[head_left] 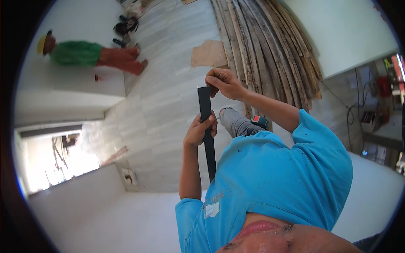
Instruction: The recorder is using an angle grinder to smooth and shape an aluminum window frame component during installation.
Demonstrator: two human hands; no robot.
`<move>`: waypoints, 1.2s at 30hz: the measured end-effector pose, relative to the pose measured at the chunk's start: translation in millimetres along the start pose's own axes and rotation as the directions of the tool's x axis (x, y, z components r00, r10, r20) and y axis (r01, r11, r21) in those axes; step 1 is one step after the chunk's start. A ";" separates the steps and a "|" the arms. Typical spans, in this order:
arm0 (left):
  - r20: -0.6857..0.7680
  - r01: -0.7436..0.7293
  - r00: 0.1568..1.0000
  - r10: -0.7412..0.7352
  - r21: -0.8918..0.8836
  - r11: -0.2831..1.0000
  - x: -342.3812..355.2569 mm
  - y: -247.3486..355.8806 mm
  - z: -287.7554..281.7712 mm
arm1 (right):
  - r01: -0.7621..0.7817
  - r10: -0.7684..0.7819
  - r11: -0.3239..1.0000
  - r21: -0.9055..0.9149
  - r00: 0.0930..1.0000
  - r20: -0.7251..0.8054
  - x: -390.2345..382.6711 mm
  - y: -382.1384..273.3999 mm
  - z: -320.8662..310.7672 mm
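A long, straight dark grey strip point(205, 107), perhaps a metal profile, stands lengthwise before my body, its lower part running down beside my blue shirt. My left hand point(201, 130) is closed around it below its upper end, thumb across the front face. Right at that upper end is my right hand point(224, 84), its fingers curled in and pinched together close to the strip's edge. Whatever those fingertips hold, if anything, is hidden. By my waist sits a small teal and red device point(260, 121), possibly a tape measure.
Long, rough wooden planks point(265, 50) lie stacked on the tiled floor ahead, with a flat piece of cardboard point(208, 54) beside them. Another person point(78, 53) in a green top and yellow hat stands by the left wall. A dark bag point(125, 26) lies farther off; cables point(351, 116) hang at right.
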State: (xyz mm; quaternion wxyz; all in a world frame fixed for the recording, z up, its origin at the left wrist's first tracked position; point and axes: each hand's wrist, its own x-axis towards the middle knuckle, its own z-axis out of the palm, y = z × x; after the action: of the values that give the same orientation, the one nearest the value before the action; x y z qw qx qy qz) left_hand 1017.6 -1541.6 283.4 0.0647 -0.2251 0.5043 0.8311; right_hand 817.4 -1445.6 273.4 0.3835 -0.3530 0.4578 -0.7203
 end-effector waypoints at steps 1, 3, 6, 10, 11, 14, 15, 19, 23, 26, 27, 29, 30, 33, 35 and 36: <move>0.070 0.003 0.998 -0.002 -0.015 1.000 22.8 15.6 -18.7 | -0.054 0.062 0.993 0.106 0.995 -0.082 26.8 6.5 -7.3; 0.144 0.017 0.989 -0.015 -0.010 1.000 67.6 51.2 -65.5 | -0.031 0.048 0.989 0.146 0.993 -0.111 83.7 23.4 -24.2; 0.246 0.067 0.969 -0.028 -0.152 0.986 140.3 102.9 -137.9 | -0.024 0.042 0.994 0.106 0.984 -0.174 179.9 35.7 -41.6; 0.183 0.110 0.978 -0.103 -0.029 0.993 236.5 192.3 -220.7 | -0.005 -0.019 0.990 -0.141 0.985 -0.170 322.0 49.2 -55.5; 0.177 0.127 0.976 -0.125 0.000 0.992 257.3 214.0 -234.1 | 0.000 -0.025 0.956 -0.293 0.996 -0.081 354.4 53.4 -62.6; 0.183 0.126 0.975 -0.125 0.003 0.992 314.1 282.6 -285.5 | -0.016 0.001 0.994 -0.111 0.992 -0.126 462.7 74.1 -75.7; 0.224 0.144 0.965 -0.137 -0.016 0.989 333.7 304.8 -305.5 | -0.030 0.015 0.994 -0.105 0.990 -0.139 500.1 77.1 -79.8; 0.274 0.064 0.961 -0.031 -0.112 0.992 419.3 383.7 -391.3 | -0.054 0.043 0.998 -0.042 0.974 -0.225 651.1 88.4 -89.4; 0.141 0.051 0.989 -0.053 0.013 0.999 530.2 474.9 -483.1 | 0.043 -0.146 0.892 -0.449 0.970 -0.196 809.0 91.1 -113.4; 0.125 0.055 0.989 -0.074 0.145 0.988 619.0 562.1 -532.8 | 0.037 -0.205 0.835 -0.550 0.947 -0.247 926.7 103.0 -151.6; 0.133 0.067 0.987 -0.088 0.160 0.985 649.2 593.4 -546.2 | 0.038 -0.208 0.833 -0.552 0.946 -0.249 964.0 102.0 -162.9; 0.179 0.065 0.978 -0.104 0.211 0.975 710.1 651.9 -575.8 | 0.089 -0.375 0.754 -0.651 0.871 -0.316 1032.0 97.0 -183.7; 0.218 0.063 0.968 -0.122 0.259 0.964 736.5 677.5 -588.9 | 0.044 -0.354 0.791 -0.610 0.847 -0.398 1065.1 87.3 -191.3; 0.158 0.032 0.980 -0.122 0.476 0.879 820.6 738.4 -618.5 | -0.083 -0.383 0.592 -0.802 0.846 -0.371 1146.7 85.8 -250.4; 0.143 0.010 0.983 -0.113 0.577 0.817 880.4 781.1 -636.9 | -0.089 -0.422 0.616 -0.782 0.802 -0.423 1208.4 97.6 -284.1; 0.145 0.033 0.979 -0.145 0.586 0.809 914.1 798.2 -651.6 | -0.173 -0.321 0.719 -0.673 0.777 -0.542 1241.6 110.4 -305.6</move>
State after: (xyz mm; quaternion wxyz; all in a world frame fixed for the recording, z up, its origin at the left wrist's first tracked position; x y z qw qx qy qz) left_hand 138.1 -2601.6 273.4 0.2154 -0.1408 0.7145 0.6506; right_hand 13.0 -2445.7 264.8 0.0182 -0.2295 0.7765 -0.5865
